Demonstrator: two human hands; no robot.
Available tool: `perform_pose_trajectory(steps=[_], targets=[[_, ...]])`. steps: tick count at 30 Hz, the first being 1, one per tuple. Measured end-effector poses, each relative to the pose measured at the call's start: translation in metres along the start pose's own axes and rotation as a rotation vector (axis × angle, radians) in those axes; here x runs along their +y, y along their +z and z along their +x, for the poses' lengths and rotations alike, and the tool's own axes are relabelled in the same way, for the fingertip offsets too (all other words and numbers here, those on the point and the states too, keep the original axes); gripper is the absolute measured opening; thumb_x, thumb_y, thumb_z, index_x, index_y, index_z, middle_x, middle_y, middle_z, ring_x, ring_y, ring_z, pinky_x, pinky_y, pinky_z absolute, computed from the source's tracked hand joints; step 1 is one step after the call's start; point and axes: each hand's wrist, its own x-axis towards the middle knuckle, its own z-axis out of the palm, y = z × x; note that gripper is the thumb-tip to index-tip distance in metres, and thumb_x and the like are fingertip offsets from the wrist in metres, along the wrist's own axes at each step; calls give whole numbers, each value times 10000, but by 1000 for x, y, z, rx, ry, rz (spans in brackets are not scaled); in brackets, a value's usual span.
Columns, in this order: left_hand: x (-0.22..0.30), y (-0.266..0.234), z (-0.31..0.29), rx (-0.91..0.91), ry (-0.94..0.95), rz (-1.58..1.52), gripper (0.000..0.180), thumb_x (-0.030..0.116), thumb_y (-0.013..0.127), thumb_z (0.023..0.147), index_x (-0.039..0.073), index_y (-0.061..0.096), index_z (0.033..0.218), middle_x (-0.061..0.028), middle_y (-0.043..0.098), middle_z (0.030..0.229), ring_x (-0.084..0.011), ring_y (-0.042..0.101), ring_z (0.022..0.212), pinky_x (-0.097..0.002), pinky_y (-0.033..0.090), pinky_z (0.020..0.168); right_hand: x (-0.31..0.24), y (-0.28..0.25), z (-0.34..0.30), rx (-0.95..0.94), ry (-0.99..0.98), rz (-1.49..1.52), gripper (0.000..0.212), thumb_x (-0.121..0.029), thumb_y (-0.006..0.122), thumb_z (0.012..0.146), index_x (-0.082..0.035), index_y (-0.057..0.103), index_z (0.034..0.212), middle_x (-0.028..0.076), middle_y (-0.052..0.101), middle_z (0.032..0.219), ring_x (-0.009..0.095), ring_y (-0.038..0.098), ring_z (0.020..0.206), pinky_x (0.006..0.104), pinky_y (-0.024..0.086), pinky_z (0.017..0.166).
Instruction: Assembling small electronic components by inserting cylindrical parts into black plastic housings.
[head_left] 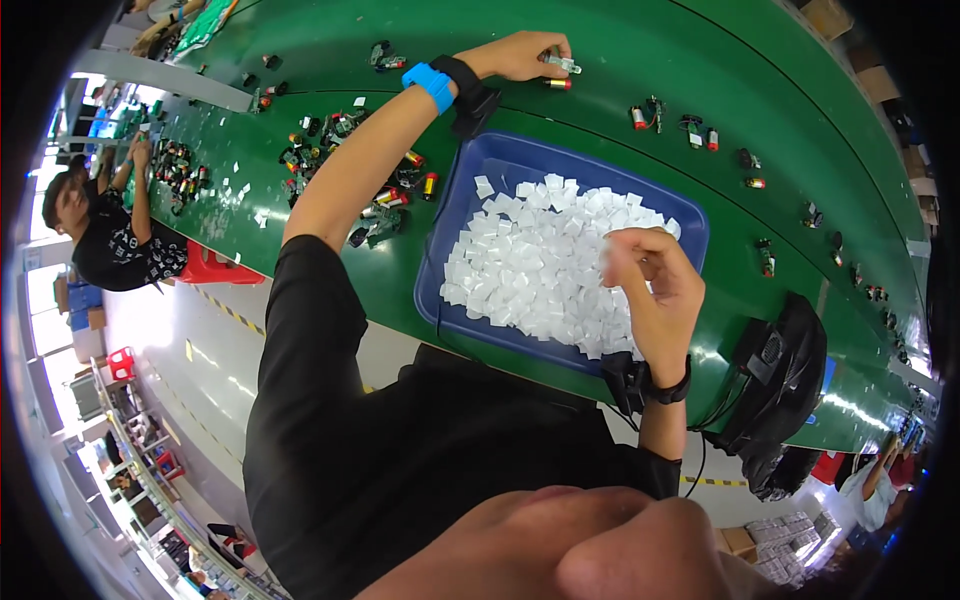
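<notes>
My left hand (pixel 522 57) reaches out to the far side of the green bench. Its fingers are closed on a small electronic assembly (pixel 565 65) with a pale, clear-looking part. A red and gold cylinder (pixel 559 85) shows just below those fingers. Over the right part of a blue tray (pixel 708 225) is my right hand (pixel 660 290), thumb and fingers curled together. Its fingertips are blurred, and whatever they pinch cannot be made out. Many small white square pieces (pixel 540 265) lie heaped in the tray beneath it.
Left of the tray, more assemblies with red cylinders (pixel 390 197) lie piled. Others (pixel 640 117) are spread along the bench to the right. A black bag (pixel 785 370) and cables sit by the near right edge. Another person (pixel 110 230) works at the far left.
</notes>
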Motion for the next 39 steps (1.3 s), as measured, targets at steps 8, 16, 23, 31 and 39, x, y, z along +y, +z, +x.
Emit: perform_pose_trajectory(steps=[8, 16, 23, 31, 39], targets=[[160, -114, 0, -24, -506, -765, 341, 137, 805, 836, 12, 593, 1071, -63, 697, 971, -142, 686, 826, -291, 555, 705, -2, 1, 2, 144, -115, -155, 189, 24, 666, 904, 24, 657, 1092, 76, 644, 950, 129, 642, 780, 258, 546, 685], [267, -140, -20, -107, -524, -1017, 245, 43, 789, 804, 39, 628, 989, -72, 669, 1054, -138, 644, 984, -294, 575, 775, -3, 1, 9, 141, -398, -474, 202, 57, 711, 848, 9, 692, 1043, 116, 678, 977, 173, 657, 767, 254, 546, 673], [280, -117, -26, 340, -127, -658, 171, 56, 729, 870, 17, 614, 990, -120, 626, 1142, -171, 640, 923, -300, 578, 759, -1, -5, -3, 195, -415, -473, 192, 65, 780, 773, -6, 725, 942, 105, 716, 907, 208, 675, 711, 262, 536, 626], [269, -128, -26, -279, -820, -1842, 298, 157, 700, 928, -26, 582, 1131, -93, 655, 931, -164, 640, 811, -311, 577, 649, 1, -10, -1, 191, -738, -767, 190, 28, 802, 771, -27, 725, 936, 86, 736, 948, 199, 700, 760, 268, 572, 641], [281, -123, -31, -84, -661, -1002, 292, 249, 624, 992, 28, 580, 1177, -76, 646, 892, -185, 663, 748, -295, 551, 619, 12, 2, 8, 237, -386, -584, 127, 34, 720, 861, -5, 678, 975, 93, 697, 1057, 165, 687, 849, 244, 562, 600]])
